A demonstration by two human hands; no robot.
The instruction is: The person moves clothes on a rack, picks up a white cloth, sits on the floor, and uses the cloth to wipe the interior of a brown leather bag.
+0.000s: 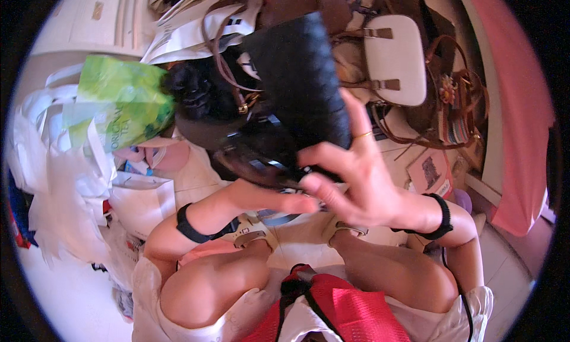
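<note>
A black bag (296, 81), with a textured side and a matte panel, is tilted up in front of me. Below it is a glossy dark surface (249, 152); whether this belongs to the same bag I cannot tell. My right hand (363, 177) grips the bag's right side, with fingers along it. Its thumb and index finger are near a small shiny metal part at the lower edge, slightly blurred. From below, my left hand (267, 197) supports the bag; its thumb lies along the lower edge and its other fingers are hidden.
A white handbag (395, 61) with brown straps lies at the upper right, near a striped bag (454, 114). To the left are a green printed bag (127, 101), white plastic bags (58, 177) and a white paper bag (142, 204). Pink fabric (516, 119) hangs at the right.
</note>
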